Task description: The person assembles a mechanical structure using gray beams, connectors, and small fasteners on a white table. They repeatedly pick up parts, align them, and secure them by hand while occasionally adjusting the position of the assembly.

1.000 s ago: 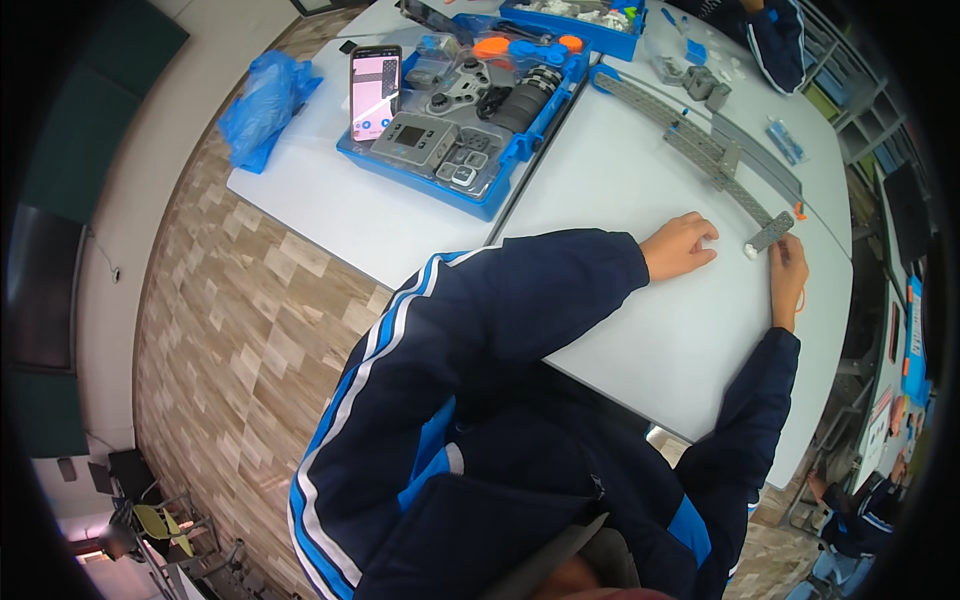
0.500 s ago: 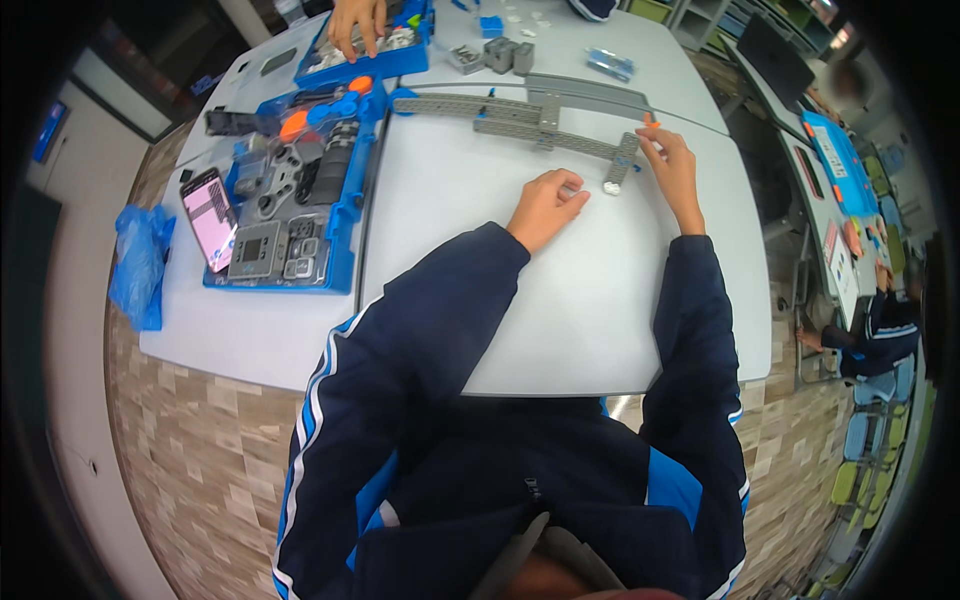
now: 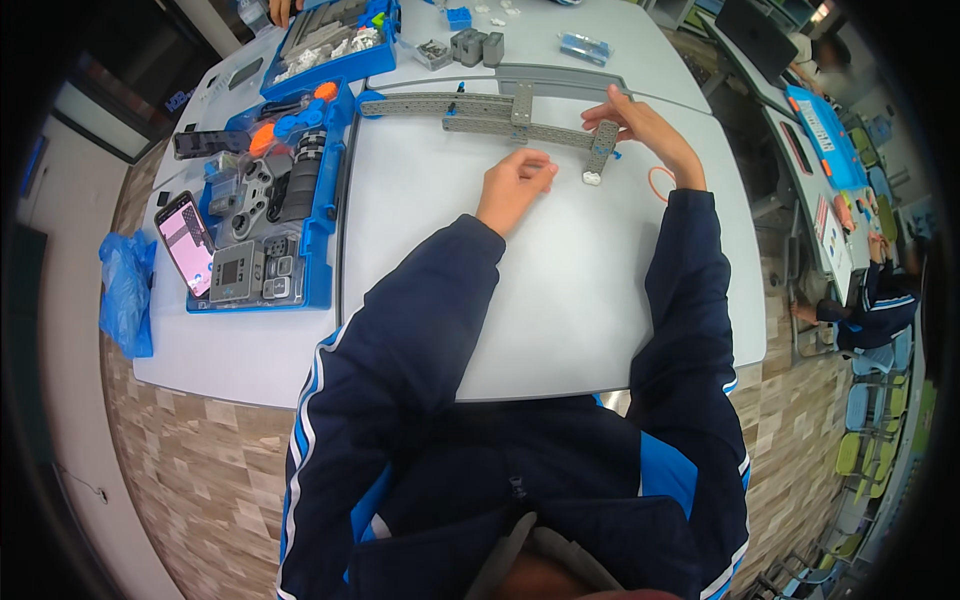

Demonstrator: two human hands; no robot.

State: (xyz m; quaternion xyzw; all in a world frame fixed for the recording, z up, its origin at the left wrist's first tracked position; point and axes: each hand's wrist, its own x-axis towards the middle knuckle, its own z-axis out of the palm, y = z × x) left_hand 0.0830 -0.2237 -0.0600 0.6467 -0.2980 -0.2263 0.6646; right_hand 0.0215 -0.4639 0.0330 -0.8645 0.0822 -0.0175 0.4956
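A grey perforated-beam assembly (image 3: 483, 126) with blue pins lies across the far part of the table. At its right end stands a short grey crosspiece (image 3: 602, 146) with a white piece (image 3: 592, 179) at its near end. My right hand (image 3: 645, 128) is at the crosspiece's far end, thumb and fingers spread; whether they touch it I cannot tell. Near that wrist lies a thin orange rubber band (image 3: 658, 183), partly hidden by the hand. My left hand (image 3: 513, 187) hovers nearer me, left of the white piece, fingers loosely bent with nothing visible in them.
On the left, a blue case (image 3: 322, 250) holds a controller, a grey brick and other parts; a phone (image 3: 185, 240) leans by it. Another blue parts case (image 3: 330, 66) sits farther back, with grey blocks (image 3: 475, 47) to its right. A blue bag (image 3: 126, 295) hangs at the left edge.
My right hand has let go of the orange band, which now rests on the table, and has moved to the crosspiece's far end. The other person's hand has left the far case.
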